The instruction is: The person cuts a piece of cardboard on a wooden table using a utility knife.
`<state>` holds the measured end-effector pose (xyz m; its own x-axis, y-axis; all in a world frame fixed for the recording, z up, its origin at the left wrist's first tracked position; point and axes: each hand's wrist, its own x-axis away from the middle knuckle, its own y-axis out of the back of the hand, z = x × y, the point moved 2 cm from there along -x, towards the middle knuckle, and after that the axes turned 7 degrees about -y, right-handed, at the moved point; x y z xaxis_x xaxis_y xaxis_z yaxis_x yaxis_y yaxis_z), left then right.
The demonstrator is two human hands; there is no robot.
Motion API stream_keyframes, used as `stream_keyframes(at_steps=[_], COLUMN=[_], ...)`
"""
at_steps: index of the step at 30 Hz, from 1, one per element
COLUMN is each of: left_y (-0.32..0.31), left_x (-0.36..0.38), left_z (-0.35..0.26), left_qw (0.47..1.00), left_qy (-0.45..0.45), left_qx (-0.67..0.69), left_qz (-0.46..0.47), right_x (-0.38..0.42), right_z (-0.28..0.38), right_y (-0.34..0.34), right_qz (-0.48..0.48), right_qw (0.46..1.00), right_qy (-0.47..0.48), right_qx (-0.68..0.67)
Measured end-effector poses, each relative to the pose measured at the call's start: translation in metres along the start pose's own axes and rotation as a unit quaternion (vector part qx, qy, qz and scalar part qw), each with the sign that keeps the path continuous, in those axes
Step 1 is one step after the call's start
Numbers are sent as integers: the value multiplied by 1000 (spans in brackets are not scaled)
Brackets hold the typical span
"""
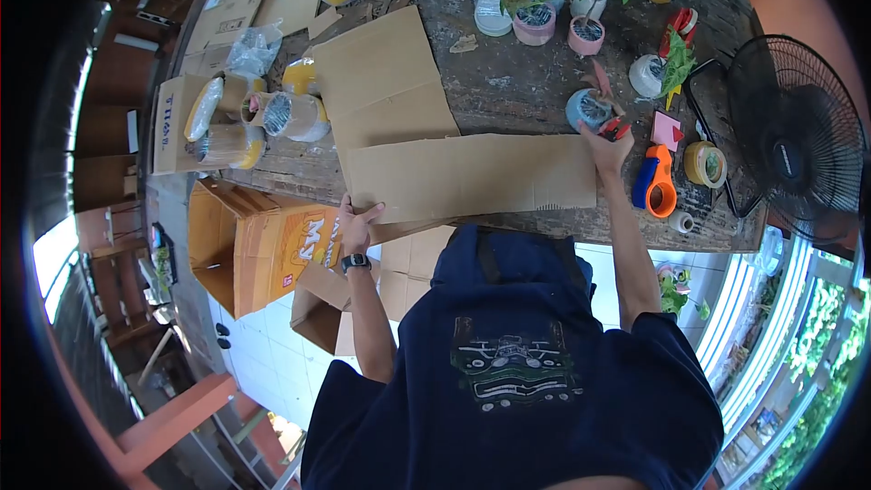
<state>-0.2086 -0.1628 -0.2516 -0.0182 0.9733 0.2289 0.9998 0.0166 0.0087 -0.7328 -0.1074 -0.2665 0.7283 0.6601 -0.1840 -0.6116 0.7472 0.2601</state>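
Note:
A long cardboard strip (472, 177) lies across the near side of the table, partly over a larger cardboard sheet (386, 73). My left hand (357, 223), with a watch on its wrist, grips the strip's lower left corner, thumb on top and the other fingers mostly hidden beneath. At the strip's right end, my right hand (608, 147) is closed around a small red and black tool (617, 131); its exact kind does not show. Just beyond that hand stands a light-blue pot (588, 109) with a reddish-leaved plant.
An orange and blue tape dispenser (657, 183), a tape roll (705, 163) and a pink note pad (667, 131) lie at right, near a black fan (794, 141). Potted plants (535, 18) stand at the back. A box of wrapped cardboard tubes (181, 127) sits left.

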Motion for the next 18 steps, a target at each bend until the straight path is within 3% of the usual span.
stream_keyframes(at_steps=[5,7,10,13,15,16,18], left_y=[1,-1,-15,-25,-30,-34,-75], left_x=[-10,-19,-26,-31,-26,-24,-4], left_z=[2,6,11,15,14,8,-47], left_qw=[999,996,985,950,902,873,805], left_qy=[3,-14,-66,-117,-142,-154,9], left_qx=[-53,-86,-162,-291,-407,-463,-594], left_qz=[0,3,4,-2,-11,-18,-18], right_x=[-32,-45,-54,-49,-36,-22,16], right_z=[-9,-16,-20,-12,8,16,27], right_y=[4,5,11,18,22,18,10], right_qz=[-74,-107,-127,-138,-197,-207,-179], right_qw=[997,994,992,987,959,961,977], right_qy=[15,-15,13,34,143,129,50], right_qx=[15,4,17,75,147,133,108])
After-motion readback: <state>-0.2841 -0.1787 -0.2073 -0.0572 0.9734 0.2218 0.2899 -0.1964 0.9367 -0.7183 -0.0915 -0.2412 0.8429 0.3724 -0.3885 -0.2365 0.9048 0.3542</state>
